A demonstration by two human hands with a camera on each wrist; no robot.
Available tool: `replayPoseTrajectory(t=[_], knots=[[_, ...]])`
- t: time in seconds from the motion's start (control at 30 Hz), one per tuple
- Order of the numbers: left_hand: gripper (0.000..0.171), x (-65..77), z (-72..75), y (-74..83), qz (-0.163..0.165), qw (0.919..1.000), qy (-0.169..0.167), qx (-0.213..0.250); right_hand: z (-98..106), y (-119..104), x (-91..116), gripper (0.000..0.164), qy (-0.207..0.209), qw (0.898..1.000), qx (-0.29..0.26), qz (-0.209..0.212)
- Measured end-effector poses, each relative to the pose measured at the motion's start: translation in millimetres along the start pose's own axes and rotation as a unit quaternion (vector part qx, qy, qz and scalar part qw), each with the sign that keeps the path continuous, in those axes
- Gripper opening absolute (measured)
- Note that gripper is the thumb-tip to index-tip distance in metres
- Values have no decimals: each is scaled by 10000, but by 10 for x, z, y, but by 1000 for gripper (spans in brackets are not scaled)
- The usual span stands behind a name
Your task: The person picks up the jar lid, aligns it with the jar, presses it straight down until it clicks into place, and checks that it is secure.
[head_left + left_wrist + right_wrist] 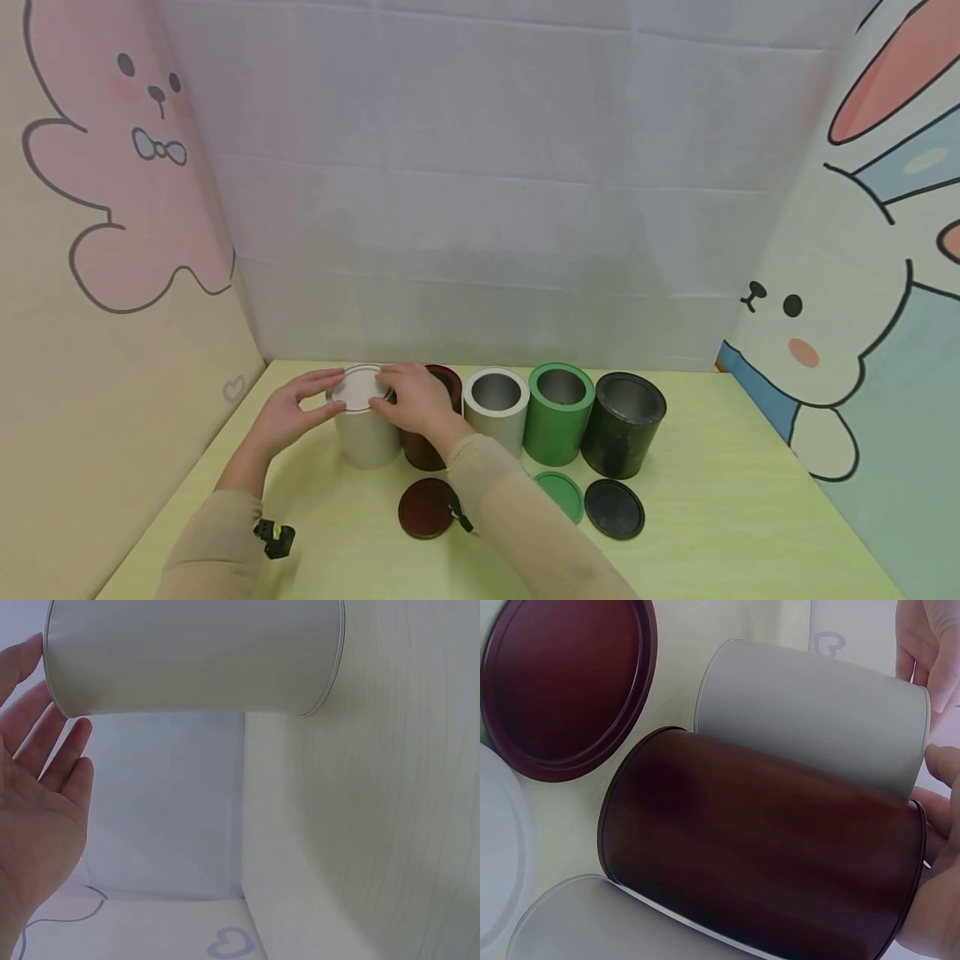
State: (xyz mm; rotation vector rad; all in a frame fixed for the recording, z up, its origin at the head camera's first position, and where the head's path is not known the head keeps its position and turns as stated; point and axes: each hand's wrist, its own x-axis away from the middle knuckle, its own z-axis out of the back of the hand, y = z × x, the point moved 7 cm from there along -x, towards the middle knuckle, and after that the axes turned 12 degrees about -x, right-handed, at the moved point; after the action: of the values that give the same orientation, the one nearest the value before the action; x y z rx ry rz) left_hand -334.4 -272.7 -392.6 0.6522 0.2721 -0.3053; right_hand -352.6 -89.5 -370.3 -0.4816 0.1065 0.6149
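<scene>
A white tin (367, 442) stands at the left end of a row, with a white lid (360, 387) over its top. At the lid's left rim my left hand (296, 408) holds on, thumb and fingers spread around the edge. The right hand (420, 400) holds the opposite rim, thumb at the near side. In the left wrist view, fingers (56, 742) of the left hand are beside the tin's rim. A dark red tin (757, 840) stands right against the white one, partly under my right hand. Whether the lid is fully seated cannot be told.
Farther right stand an open white tin (496, 408), a green tin (558, 425) and a black tin (622, 433). In front lie a dark red lid (426, 508), a green lid (562, 493) and a black lid (615, 509). Another white lid (499, 847) shows in the right wrist view.
</scene>
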Motion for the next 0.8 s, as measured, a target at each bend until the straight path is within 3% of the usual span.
replayPoseTrajectory(t=[0.27, 0.43, 0.8], knots=[[39, 6, -32, 42, -38, 10000, 20, -62, -34, -11, 10, 34, 43, 9994, 306, -122], [33, 10, -41, 58, 37, 10000, 38, 15, -56, -61, 19, 28, 212, 9970, 745, 88], [34, -8, -42, 84, 310, 9995, -107, 30, -93, -133, 37, 35, 250, 9866, 1568, 385]])
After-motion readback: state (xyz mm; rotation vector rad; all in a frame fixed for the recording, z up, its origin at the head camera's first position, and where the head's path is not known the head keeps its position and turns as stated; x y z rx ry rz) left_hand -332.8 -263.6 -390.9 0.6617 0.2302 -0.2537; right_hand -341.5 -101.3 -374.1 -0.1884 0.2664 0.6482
